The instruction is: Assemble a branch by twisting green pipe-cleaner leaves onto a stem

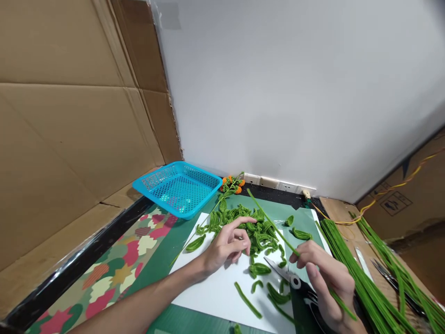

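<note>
My right hand [328,283] pinches a long green pipe cleaner [269,220] that slants up and left over the table, and a pair of black-handled scissors [290,278] sits in the same hand. My left hand [227,246] reaches over a white sheet [215,292], index finger stretched toward a heap of bent green pipe-cleaner leaves [243,225], the other fingers curled with nothing in them that I can see. Short cut green pieces [247,301] lie loose on the sheet.
A blue plastic basket [177,188] stands at the back left. A stem with orange blossoms [232,184] lies behind the heap. A thick bundle of straight green pipe cleaners [361,273] lies at the right. Cardboard walls rise on the left; a white wall stands behind.
</note>
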A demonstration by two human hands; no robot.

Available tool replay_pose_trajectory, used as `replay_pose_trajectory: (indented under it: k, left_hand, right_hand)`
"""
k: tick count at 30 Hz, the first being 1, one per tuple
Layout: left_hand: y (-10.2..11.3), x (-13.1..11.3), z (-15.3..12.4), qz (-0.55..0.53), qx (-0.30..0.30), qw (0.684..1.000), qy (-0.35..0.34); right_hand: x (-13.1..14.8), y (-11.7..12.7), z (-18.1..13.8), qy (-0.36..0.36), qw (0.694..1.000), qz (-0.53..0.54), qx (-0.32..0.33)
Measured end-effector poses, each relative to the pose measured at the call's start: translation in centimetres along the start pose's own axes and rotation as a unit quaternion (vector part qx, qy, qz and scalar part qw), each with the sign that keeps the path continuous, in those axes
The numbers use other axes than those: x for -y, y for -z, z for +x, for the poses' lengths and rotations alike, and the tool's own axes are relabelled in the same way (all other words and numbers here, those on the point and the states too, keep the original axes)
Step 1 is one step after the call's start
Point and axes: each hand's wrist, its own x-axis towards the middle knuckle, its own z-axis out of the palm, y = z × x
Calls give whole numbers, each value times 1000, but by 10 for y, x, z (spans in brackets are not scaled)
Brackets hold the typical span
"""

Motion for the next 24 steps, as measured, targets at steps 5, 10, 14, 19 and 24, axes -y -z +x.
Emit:
replay_pose_trajectory:
  k: [5,10,14,19,24]
  left_hand:
    - [3,0,-1,-24,10,1000,16]
    - [7,-1,1,-68,-24,997,3]
    - [5,-3,8,-111,-95,989,19]
    - [-5,-2,7,-118,-127,984,34]
    - [-11,4,1,-93,-82,991,59]
  right_hand:
    - [-8,-5,-5,-76,994,82,12]
    - [-11,-7,1,-215,967,124,58]
    - [-19,-5,5,-303,926,207,83]
    - [-30,-4,4,-334,881,334,1]
    - [-30,-1,5,-317,890,325,-54]
